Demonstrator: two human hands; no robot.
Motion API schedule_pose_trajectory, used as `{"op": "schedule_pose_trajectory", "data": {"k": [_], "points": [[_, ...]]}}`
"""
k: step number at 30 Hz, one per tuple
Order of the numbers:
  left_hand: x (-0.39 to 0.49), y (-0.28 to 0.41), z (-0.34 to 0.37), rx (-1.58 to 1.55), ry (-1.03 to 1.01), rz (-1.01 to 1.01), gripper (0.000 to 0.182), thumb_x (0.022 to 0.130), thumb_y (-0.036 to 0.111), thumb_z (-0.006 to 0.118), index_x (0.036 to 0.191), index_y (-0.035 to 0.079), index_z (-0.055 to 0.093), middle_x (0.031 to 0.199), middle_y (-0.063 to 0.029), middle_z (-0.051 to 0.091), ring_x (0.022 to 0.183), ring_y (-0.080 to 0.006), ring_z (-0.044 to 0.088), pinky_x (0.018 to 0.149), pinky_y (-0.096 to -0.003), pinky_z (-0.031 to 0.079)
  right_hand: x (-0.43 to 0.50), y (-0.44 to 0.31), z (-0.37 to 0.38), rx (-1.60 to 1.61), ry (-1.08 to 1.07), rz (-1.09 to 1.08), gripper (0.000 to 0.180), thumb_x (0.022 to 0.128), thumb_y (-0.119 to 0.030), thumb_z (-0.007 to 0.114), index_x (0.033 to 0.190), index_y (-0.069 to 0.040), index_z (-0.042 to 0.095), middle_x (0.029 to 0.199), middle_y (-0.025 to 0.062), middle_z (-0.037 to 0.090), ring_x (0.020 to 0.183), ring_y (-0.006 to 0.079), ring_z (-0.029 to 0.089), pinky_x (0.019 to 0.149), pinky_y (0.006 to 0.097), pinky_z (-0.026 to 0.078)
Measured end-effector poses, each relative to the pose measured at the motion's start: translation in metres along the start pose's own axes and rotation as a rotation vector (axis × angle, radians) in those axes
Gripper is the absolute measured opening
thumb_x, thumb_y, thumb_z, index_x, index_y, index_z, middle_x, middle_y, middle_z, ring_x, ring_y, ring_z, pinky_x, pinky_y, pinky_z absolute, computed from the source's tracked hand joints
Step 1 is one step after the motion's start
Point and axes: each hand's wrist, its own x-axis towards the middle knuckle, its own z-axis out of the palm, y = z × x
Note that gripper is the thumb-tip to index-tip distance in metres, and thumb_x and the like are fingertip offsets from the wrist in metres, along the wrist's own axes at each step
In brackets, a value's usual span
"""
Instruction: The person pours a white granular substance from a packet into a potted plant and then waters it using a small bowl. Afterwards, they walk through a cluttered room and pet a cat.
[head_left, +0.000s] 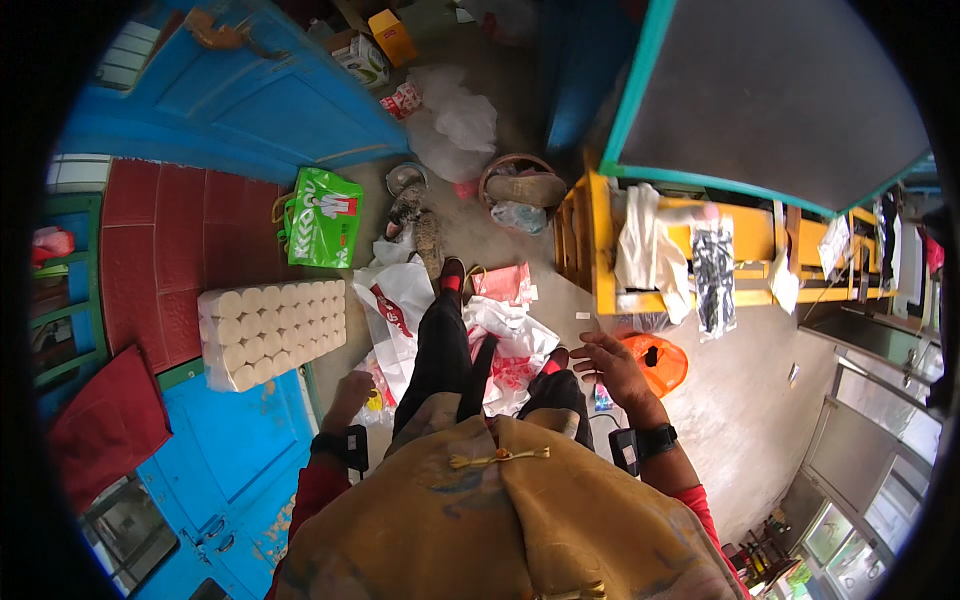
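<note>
My right hand (613, 366) hangs open with its fingers apart, holding nothing, close to an orange plastic bag (672, 357) on the floor. On the other side, my left hand (351, 394) has curled fingers beside a clear plastic bag (381, 379) with something yellow in it; whether it grips anything is not visible. Between and around my feet lie crumpled white plastic bags with red print (517, 334), one more white bag (397, 296) to the left, and a pinkish-red packet (504, 283). Each wrist wears a black strap with a small device.
A wrapped pack of paper rolls (277, 322) and a green tote bag (324, 217) stand left, near a blue door (247, 442). Ahead are mottled footwear-like items (427, 244), a bowl (418, 174) and a basket (501, 166) holding a slipper. A yellow wooden rack (604, 259) stands right.
</note>
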Motion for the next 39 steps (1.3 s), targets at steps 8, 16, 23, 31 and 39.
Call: {"op": "schedule_pose_trajectory", "data": {"k": [8,16,23,31,39], "points": [[-0.04,0.016,0.017,0.28,-0.022,-0.007,0.016,0.081,0.014,0.055,0.09,0.0,0.057,0.073,-0.008,0.061,0.065,-0.017,0.062,0.056,-0.0285,0.049,-0.023,0.063,-0.066,0.1,0.055,-0.002,0.027,0.087,-0.022,0.051,0.11,-0.007,0.048,0.095,0.0076,0.061,0.077,0.0152,0.059,0.065,0.0258,0.046],[0.035,0.078,0.014,0.487,-0.062,0.231,0.017,0.079,0.012,0.057,0.092,0.001,0.057,0.077,-0.0102,0.061,0.071,-0.0182,0.06,0.065,-0.0314,0.048,-0.001,0.1,-0.054,0.155,0.106,0.107,0.026,0.088,-0.023,0.05,0.11,-0.009,0.048,0.095,0.007,0.062,0.078,0.0151,0.059,0.066,0.0262,0.046],[0.139,0.072,0.004,0.649,-0.241,0.384,0.019,0.078,0.013,0.055,0.095,0.004,0.055,0.087,-0.0164,0.059,0.082,-0.032,0.059,0.071,-0.0383,0.047,0.161,0.128,0.045,0.169,0.072,0.214,0.025,0.087,-0.018,0.048,0.11,-0.007,0.05,0.092,0.0079,0.062,0.074,0.0154,0.06,0.063,0.0285,0.048],[0.259,0.003,-0.04,0.484,-0.279,0.495,0.02,0.076,0.008,0.057,0.094,0.002,0.051,0.086,-0.0175,0.057,0.08,-0.0334,0.057,0.069,-0.0391,0.047,0.361,0.198,0.146,0.102,0.071,0.33,0.024,0.086,-0.017,0.052,0.107,-0.004,0.049,0.09,0.0123,0.062,0.07,0.0201,0.061,0.056,0.0297,0.048],[0.313,-0.076,-0.065,0.775,-0.385,0.55,0.025,0.075,0.01,0.056,0.098,0.002,0.052,0.087,-0.0175,0.055,0.082,-0.0362,0.053,0.073,-0.0436,0.043,0.509,0.251,0.176,-0.056,0.223,0.251,0.017,0.082,-0.019,0.055,0.088,-0.003,0.058,0.074,0.0067,0.063,0.06,0.0143,0.061,0.05,0.0277,0.05]]}}
